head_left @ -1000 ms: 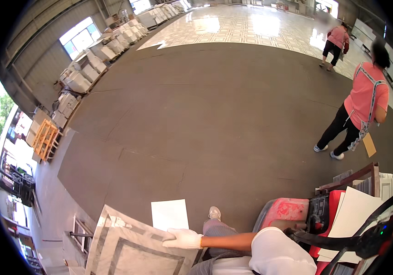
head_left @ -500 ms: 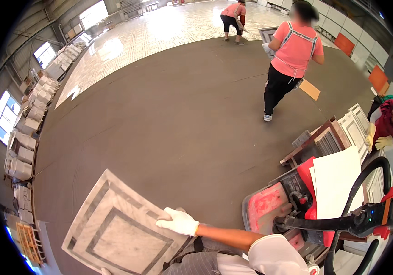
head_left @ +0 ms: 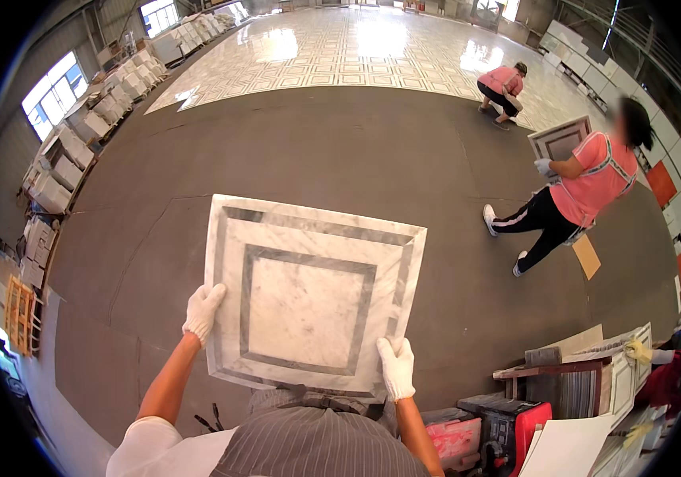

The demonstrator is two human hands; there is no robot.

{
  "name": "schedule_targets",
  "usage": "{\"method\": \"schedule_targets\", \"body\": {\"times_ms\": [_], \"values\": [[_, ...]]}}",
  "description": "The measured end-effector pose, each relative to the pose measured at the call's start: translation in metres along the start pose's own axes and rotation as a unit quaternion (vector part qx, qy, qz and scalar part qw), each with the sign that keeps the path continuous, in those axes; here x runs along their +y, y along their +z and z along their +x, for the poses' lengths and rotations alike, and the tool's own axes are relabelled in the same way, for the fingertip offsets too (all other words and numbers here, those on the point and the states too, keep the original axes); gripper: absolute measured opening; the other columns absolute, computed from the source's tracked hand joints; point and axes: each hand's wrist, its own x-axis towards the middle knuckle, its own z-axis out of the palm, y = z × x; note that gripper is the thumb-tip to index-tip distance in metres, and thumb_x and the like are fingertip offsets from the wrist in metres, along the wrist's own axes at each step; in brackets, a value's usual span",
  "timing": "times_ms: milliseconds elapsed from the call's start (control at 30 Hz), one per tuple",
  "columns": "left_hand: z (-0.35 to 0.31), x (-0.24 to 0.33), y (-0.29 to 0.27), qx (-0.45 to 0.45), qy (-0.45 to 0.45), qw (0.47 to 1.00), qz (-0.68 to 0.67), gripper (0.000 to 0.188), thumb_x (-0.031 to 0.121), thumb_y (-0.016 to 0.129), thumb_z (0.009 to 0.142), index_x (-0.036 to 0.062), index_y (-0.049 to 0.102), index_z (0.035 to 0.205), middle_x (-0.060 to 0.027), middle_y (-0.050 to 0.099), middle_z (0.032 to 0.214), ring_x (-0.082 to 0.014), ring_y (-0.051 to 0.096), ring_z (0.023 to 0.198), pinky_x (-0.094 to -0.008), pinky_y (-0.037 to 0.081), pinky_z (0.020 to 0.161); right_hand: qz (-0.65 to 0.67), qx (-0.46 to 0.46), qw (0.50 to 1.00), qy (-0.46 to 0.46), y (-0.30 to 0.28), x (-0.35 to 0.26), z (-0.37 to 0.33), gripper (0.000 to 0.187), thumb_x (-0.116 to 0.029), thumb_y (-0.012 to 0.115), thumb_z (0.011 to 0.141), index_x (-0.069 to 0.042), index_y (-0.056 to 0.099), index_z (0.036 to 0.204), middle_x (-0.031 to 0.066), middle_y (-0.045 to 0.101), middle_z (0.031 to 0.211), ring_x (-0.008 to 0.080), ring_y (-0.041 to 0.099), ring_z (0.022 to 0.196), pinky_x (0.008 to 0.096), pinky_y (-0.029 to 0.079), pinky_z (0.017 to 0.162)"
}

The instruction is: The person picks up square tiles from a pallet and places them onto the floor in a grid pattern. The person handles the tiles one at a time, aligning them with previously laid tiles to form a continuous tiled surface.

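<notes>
In front of my body I hold up a square marble tile (head_left: pixel 308 314), white with grey veins and two grey square bands set into it. My left hand (head_left: pixel 203 308), in a white glove, grips its left edge. On the lower right edge my right hand (head_left: pixel 397 367), gloved the same way, is closed around the stone. The fingers behind the slab are hidden. The tile's face is tilted up toward me, and its lower edge is close to my striped apron (head_left: pixel 320 445).
A person in pink (head_left: pixel 595 175) carries a similar tile at the right; another (head_left: pixel 504 87) crouches beside the laid tile floor (head_left: pixel 316 60). A tile rack (head_left: pixel 567 381) and a red machine (head_left: pixel 515 433) stand at lower right. Stone stacks (head_left: pixel 62 167) line the left wall.
The tile has swung up and right from the lower left and now faces me squarely. Both hands now show on its edges. My view has turned left; the person in pink has stepped along.
</notes>
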Motion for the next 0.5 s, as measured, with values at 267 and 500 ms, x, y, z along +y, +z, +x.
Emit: {"method": "schedule_targets", "body": {"times_ms": [267,500], "values": [[0.053,0.082,0.108,-0.03,0.026,0.999,-0.021,0.035,0.038,0.067,0.089,0.0041,0.064,0.094,0.0047,0.056,0.081,-0.0065,0.048,0.075,-0.0246,0.041,0.072,0.007,0.028,0.999,0.015,-0.051,-0.056,0.096,0.032,-0.028,0.07,0.087,0.0,0.064,0.099,0.0069,0.065,0.084,0.0147,0.057,0.075,0.0313,0.047,0.071],[0.086,0.176,0.274,0.042,0.012,0.992,-0.115,0.037,0.039,0.065,0.091,0.0033,0.064,0.1,0.0034,0.059,0.086,-0.0072,0.051,0.079,-0.0254,0.044,0.074,-0.059,-0.07,0.995,-0.031,-0.149,-0.164,0.312,0.033,-0.03,0.07,0.087,0.0,0.062,0.098,0.0054,0.062,0.082,0.0129,0.056,0.075,0.0306,0.047,0.07]]}}
